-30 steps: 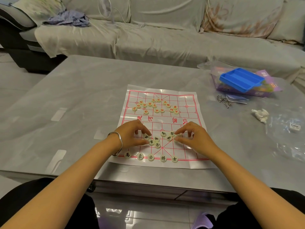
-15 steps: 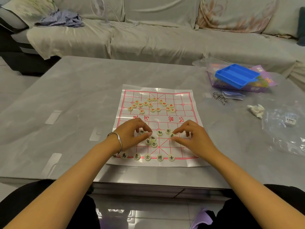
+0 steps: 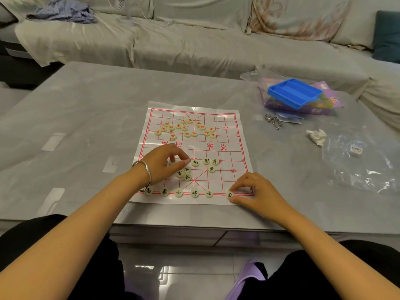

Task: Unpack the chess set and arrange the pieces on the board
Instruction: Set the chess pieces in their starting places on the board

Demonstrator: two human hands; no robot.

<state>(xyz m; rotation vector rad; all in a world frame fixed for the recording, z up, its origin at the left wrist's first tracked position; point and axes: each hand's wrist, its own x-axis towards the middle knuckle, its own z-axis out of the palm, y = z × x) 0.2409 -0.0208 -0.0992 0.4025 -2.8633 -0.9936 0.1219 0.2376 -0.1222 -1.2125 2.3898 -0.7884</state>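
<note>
Right hand (image 3: 255,191) pinched elephant piece (image 3: 229,194) at near edge of board (image 3: 229,153); left hand (image 3: 163,163) (grip unclear) could scatter loose pieces (image 3: 206,161).

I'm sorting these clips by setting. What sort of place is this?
Most likely a home living room: a long cloth-covered sofa with crumpled clothing on it runs behind a low grey table, where a Chinese chess board is laid out.
</note>
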